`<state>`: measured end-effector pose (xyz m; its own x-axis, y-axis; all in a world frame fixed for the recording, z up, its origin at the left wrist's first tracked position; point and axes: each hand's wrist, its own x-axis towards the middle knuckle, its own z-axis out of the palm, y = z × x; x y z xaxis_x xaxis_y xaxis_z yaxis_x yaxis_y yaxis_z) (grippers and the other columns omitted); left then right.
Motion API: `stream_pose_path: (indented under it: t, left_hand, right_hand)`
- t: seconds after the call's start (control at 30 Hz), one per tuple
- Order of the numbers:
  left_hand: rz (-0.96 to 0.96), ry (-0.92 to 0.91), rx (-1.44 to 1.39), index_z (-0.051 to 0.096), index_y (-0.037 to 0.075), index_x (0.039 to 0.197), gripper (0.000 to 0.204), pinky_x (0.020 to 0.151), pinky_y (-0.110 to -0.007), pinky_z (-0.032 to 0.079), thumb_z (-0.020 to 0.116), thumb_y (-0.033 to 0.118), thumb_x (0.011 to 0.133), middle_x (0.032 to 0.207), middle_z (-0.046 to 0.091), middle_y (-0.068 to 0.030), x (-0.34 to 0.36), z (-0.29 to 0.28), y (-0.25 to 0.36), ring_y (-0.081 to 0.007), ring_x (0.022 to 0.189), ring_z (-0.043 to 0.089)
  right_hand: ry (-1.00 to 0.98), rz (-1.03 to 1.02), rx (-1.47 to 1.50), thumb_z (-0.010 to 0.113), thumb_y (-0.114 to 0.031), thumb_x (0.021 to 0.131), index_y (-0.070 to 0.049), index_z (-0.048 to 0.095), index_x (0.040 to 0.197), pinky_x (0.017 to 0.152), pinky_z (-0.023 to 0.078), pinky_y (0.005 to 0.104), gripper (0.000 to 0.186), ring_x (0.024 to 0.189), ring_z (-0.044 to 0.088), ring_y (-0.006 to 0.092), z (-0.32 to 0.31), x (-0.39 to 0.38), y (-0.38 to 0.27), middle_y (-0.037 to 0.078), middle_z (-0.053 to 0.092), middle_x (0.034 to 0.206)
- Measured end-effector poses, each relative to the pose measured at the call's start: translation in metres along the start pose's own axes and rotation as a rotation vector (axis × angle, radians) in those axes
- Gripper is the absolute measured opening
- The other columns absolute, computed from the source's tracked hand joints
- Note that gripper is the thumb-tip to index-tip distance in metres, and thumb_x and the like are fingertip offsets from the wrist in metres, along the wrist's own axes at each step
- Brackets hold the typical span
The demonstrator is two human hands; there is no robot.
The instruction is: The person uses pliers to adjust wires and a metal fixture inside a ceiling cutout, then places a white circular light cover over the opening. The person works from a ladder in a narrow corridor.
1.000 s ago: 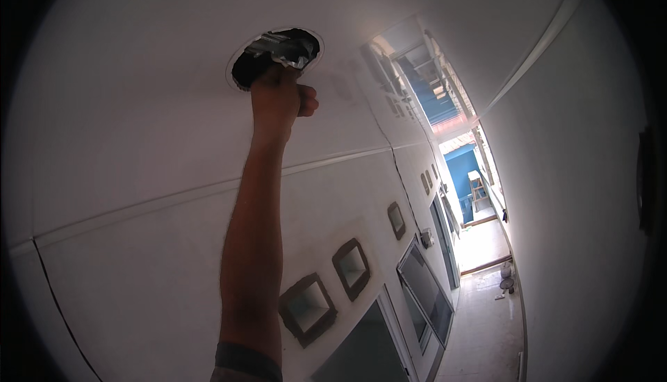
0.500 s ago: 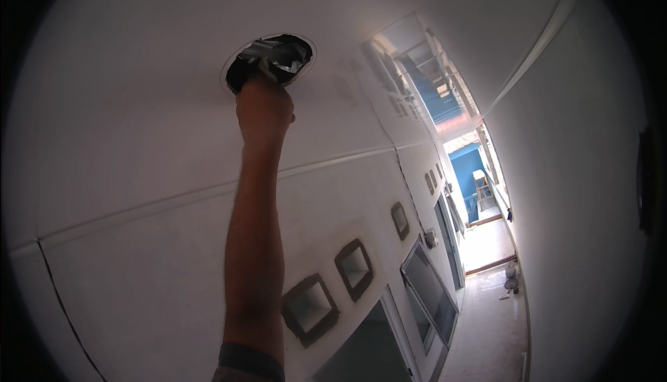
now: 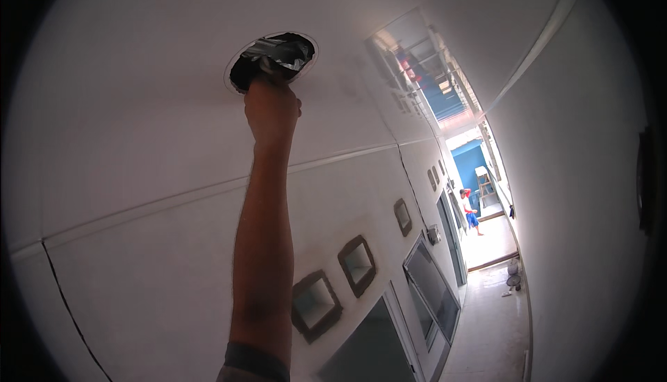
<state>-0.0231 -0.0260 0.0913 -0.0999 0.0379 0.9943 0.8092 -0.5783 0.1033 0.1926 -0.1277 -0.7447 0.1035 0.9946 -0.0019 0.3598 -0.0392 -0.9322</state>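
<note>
My left hand (image 3: pixel 271 107) is raised on a straight arm to a round hole (image 3: pixel 243 72) cut in the white ceiling. Its fingers are curled closed at the near rim, partly inside the opening. What they hold, if anything, is lost in the dark. Crinkled silver foil (image 3: pixel 295 54) shows inside the hole, just beyond the fingertips. A thin drawn line circles the cut edge. My right hand is out of view.
Square openings with rough grey edges, such as this one (image 3: pixel 318 332), line the left wall above framed windows (image 3: pixel 432 288). At the corridor's far end are a person (image 3: pixel 470 212) in red and blue and a stepladder (image 3: pixel 485 180). A fan-like object (image 3: pixel 513 281) is by the right wall.
A person has come into view at the bright far end. My arm and the scene have shifted slightly right in the picture; the hand stays at the hole.
</note>
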Motion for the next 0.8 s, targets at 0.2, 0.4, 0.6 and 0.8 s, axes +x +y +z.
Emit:
stream_pose_path:
  t: [0.2, 0.4, 0.6, 0.8]
  left_hand:
    - [-0.056, 0.054, -0.318, 0.051, -0.006, 0.098, 0.032, 0.045, -0.036, 0.053, 0.040, 0.024, 0.106, 0.061, 0.064, -0.0140, -0.013, 0.015, 0.017, -0.0250, 0.047, 0.066]
    - [0.021, 0.044, -0.261, 0.056, -0.006, 0.106, 0.036, 0.041, -0.030, 0.054, 0.051, 0.030, 0.104, 0.061, 0.054, -0.0060, -0.002, 0.009, -0.029, -0.0175, 0.048, 0.064]
    - [0.121, -0.001, -0.201, 0.059, -0.005, 0.101, 0.033, 0.043, -0.028, 0.052, 0.053, 0.028, 0.103, 0.058, 0.056, -0.0051, -0.011, 0.015, -0.012, -0.0164, 0.049, 0.066]
    - [0.133, 0.044, -0.196, 0.065, -0.004, 0.105, 0.030, 0.051, -0.033, 0.054, 0.056, 0.025, 0.102, 0.056, 0.063, -0.0092, -0.013, 0.000, -0.014, -0.0193, 0.050, 0.068]
  right_hand:
    - [0.047, 0.087, 0.124, 0.069, -0.033, 0.084, -0.014, 0.066, 0.089, 0.102, 0.037, 0.0644, 0.019, 0.098, 0.063, 0.0357, 0.003, -0.011, -0.018, 0.012, 0.068, 0.100]
    - [-0.015, 0.070, 0.264, 0.072, -0.035, 0.082, -0.011, 0.063, 0.096, 0.099, 0.038, 0.0623, 0.030, 0.091, 0.060, 0.0373, 0.034, -0.005, 0.067, 0.012, 0.063, 0.089]
    - [0.264, 0.092, 0.302, 0.063, -0.028, 0.090, -0.006, 0.060, 0.102, 0.090, 0.047, 0.0531, 0.025, 0.082, 0.061, 0.0395, 0.046, -0.029, 0.020, 0.018, 0.063, 0.091]
    - [0.140, 0.145, 0.810, 0.055, -0.026, 0.101, -0.001, 0.057, 0.109, 0.081, 0.058, 0.0502, 0.026, 0.089, 0.067, 0.0331, 0.041, -0.009, 0.078, 0.014, 0.062, 0.091]
